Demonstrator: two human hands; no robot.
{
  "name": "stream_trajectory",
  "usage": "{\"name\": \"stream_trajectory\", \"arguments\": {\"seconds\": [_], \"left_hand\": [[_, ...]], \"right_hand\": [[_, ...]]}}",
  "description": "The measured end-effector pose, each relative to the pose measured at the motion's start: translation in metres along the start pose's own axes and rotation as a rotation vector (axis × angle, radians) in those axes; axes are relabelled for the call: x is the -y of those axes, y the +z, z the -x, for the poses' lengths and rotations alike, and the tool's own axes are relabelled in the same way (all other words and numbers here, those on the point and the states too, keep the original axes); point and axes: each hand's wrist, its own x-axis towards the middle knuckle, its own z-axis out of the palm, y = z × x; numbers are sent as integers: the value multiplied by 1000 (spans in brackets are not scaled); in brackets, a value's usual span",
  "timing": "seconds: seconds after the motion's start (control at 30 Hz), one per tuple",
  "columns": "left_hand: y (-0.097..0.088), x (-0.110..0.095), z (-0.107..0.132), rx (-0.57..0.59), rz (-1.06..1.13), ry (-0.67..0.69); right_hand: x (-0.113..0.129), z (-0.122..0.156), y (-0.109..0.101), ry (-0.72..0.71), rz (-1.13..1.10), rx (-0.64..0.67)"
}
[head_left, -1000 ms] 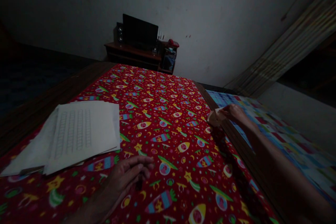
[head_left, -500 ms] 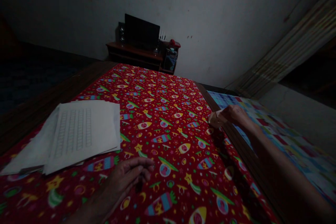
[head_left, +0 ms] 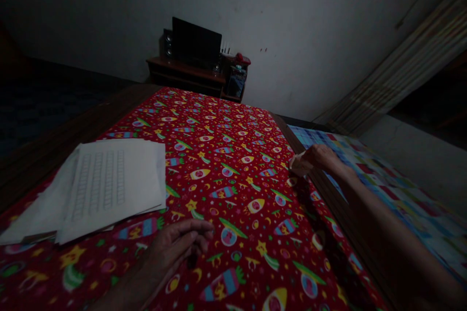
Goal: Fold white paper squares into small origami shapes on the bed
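A sheet of red wrapping paper (head_left: 226, 155) printed with rockets and stars covers a wooden table. My left hand (head_left: 175, 245) rests on it near the front, fingers loosely curled and lying flat, holding nothing. My right hand (head_left: 321, 156) reaches to the table's right edge and pinches a small pale piece (head_left: 298, 165), perhaps tape or paper, against the red sheet's edge. A stack of white sheets (head_left: 98, 184) lies on the red paper to the left.
The dark wooden table edge (head_left: 73, 131) shows on the left. A blue patterned cloth (head_left: 383, 184) lies to the right of the table. A low cabinet with a dark screen (head_left: 195, 48) and speakers stands against the far wall. The room is dim.
My right hand has shifted very slightly with the pale piece at the paper's edge. My left hand stays in place.
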Motion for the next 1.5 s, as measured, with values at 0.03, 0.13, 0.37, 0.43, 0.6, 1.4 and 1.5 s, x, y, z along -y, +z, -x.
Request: {"name": "stream_trajectory", "arguments": {"seconds": [0.03,0.13,0.37,0.43,0.6,1.4,1.5], "left_hand": [[0,0,0,4,3,-2],[0,0,0,14,10,-6],[-4,6,-2,16,-1,20],[-5,7,-2,23,-5,19],[-4,6,-1,20,19,7],[-3,1,0,7,12,-20],[-4,3,0,9,21,-11]], "right_hand": [[0,-2,-1,6,3,6],[2,-8,-5,20,13,34],[9,-16,-5,35,38,88],[9,-17,-2,28,47,90],[8,-21,0,7,59,123],[29,-5,4,41,51,-38],[32,-5,7,46,49,-69]]}}
